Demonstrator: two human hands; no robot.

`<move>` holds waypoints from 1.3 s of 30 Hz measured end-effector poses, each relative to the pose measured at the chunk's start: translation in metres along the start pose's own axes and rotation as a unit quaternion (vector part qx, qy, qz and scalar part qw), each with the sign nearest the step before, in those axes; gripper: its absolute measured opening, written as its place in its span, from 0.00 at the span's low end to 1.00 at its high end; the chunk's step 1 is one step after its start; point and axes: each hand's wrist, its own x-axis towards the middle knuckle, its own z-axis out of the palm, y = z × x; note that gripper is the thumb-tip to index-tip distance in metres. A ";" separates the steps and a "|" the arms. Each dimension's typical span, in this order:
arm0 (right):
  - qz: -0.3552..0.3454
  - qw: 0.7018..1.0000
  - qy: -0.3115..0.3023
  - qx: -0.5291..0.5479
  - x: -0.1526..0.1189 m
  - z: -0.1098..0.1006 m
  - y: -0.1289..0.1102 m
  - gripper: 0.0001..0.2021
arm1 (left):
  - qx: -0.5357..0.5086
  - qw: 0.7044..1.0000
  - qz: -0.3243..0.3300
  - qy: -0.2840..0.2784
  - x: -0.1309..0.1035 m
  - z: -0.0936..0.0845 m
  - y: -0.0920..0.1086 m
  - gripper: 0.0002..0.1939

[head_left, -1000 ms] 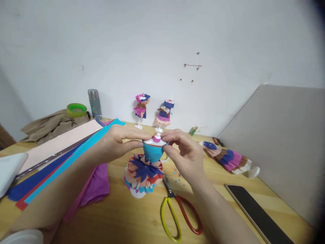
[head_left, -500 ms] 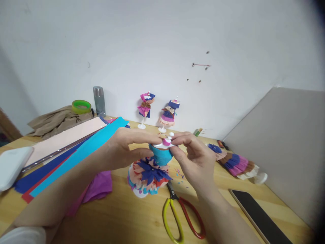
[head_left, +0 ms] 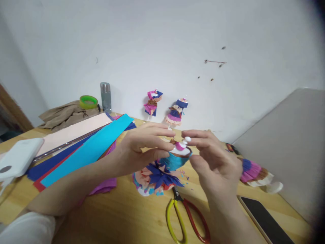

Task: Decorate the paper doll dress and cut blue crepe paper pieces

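A small dress-form figure stands in the middle, with a turquoise paper band (head_left: 176, 162) round its top and a ruffled skirt (head_left: 154, 178) in peach, blue and turquoise. A pink-and-white neck piece (head_left: 181, 146) rises from it. My left hand (head_left: 142, 144) has its thumb and fingers closed on the left rim of the top. To the right, my right hand (head_left: 215, 161) is spread apart beside the figure, holding nothing. Scissors (head_left: 186, 211) with yellow and red handles lie below the skirt, and paper scraps (head_left: 185, 175) lie behind them.
Left are turquoise paper (head_left: 88, 152), a white device (head_left: 21, 157), green tape (head_left: 88, 102) and a flask (head_left: 106, 96). Two dressed figures, one pink (head_left: 152, 103) and one blue-topped (head_left: 177, 112), stand by the wall. Another figure (head_left: 251, 172) lies right, beyond a phone (head_left: 264, 218).
My right hand has let go of the figure's top and moved right, its fingers opening. My left hand stays at the left rim. The whole view has shifted slightly.
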 end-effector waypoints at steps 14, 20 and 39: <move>0.025 0.999 -0.028 -0.039 -0.003 -0.009 -0.029 0.06 | 0.050 0.998 0.027 -0.027 -0.001 0.005 0.030 0.05; 0.053 0.999 0.005 -0.001 0.001 -0.009 -0.022 0.08 | -0.023 0.996 -0.062 0.055 0.001 -0.008 0.025 0.17; 0.098 0.991 0.061 0.061 0.094 0.035 0.082 0.04 | 0.098 0.888 -0.244 0.376 0.009 -0.111 -0.026 0.06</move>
